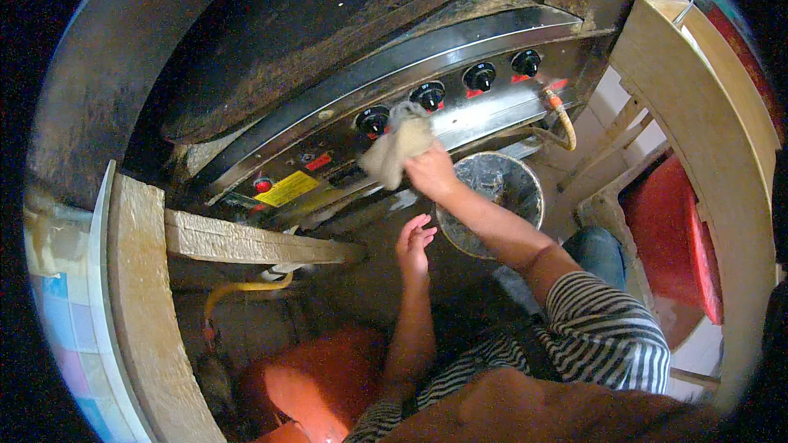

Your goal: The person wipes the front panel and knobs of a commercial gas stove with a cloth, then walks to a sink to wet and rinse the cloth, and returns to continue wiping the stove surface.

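My right hand grips a bunched beige cloth against the metal front panel of a gas cooking appliance. The cloth lies just beside and below two black control knobs, the nearer one to its left and another above it. More black knobs sit farther right along the panel. My left hand is raised below the panel with its fingers slightly curled and apart, holding nothing. A red button and a yellow label bearing writing are at the panel's left end.
A round bucket stands below the panel, partly behind my right forearm. A beige gas hose hangs at the right; a yellow hose runs at the lower left. Wooden beams and a red container flank the space.
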The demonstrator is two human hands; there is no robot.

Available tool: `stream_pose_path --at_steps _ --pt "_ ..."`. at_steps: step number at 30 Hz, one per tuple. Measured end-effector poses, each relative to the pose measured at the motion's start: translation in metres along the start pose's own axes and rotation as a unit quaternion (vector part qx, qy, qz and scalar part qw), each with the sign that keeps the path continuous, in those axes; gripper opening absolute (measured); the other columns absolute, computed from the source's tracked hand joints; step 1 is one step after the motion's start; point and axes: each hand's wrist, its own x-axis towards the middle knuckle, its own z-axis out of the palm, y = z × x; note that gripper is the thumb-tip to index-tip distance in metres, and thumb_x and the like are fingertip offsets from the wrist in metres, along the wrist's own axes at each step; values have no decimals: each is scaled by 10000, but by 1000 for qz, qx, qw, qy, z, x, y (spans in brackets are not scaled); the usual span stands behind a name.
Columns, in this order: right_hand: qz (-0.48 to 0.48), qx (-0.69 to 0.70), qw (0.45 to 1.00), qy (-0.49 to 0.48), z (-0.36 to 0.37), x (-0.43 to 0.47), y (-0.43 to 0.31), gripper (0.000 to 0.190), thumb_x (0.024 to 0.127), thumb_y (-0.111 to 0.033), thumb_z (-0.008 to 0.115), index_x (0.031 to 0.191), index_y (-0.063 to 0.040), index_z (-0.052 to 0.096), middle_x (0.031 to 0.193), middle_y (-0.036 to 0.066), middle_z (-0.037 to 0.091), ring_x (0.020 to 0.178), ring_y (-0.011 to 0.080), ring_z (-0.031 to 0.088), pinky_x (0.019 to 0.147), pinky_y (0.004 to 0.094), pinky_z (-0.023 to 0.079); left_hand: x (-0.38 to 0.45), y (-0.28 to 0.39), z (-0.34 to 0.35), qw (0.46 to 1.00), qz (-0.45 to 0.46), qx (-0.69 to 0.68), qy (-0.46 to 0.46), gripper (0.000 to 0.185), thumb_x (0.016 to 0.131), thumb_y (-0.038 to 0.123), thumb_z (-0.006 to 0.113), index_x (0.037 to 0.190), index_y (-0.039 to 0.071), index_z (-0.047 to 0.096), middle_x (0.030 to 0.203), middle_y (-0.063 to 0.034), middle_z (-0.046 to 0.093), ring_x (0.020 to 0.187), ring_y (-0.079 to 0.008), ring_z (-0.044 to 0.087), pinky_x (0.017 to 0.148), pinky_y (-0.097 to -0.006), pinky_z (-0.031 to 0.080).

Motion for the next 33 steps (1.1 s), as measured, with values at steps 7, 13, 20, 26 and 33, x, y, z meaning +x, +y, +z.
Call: stream_pose_path --at_steps 7,13,20,26,33 --pt "281 217 900 252 -41 -46 34 342 681 -200 633 987 -59 576 1033 150 541 966 363 488 853 434 373 -4 2 -11 1000 -9 15 -12 267 826 117 422 1054 37 535 1030 -103 573 775 -153 585 694 -255 443" --pt "163 -17 967 195 -89 29 32 517 533 -233 689 1026 -146 558 1011 129 499 881 347 503 788 436 408 -1 4 3 998 -16 -22 -52 250 836 92 414 1048 39 536 1026 -89 571 785 -140 579 705 -242 439" --pt "138 4 962 234 -94 44 34 494 518 -212 698 983 -130 552 964 123 491 864 315 498 756 398 425 -10 15 17 996 -1 -68 -65 237 856 95 420 1056 29 527 1034 -95 567 793 -140 576 718 -245 439" --pt "167 8 944 285 -80 49 31 483 553 -199 670 993 -78 513 953 134 487 850 320 504 734 396 432 -11 12 19 995 -11 -72 -74 240 854 85 420 1061 24 525 1046 -103 565 800 -143 574 724 -244 439" --pt "261 198 866 378 -77 46 42 386 593 -89 588 959 -7 498 873 168 548 800 344 531 741 393 437 -17 18 21 995 -12 -57 -80 242 849 92 422 1056 22 528 1045 -107 567 793 -141 574 720 -244 441"
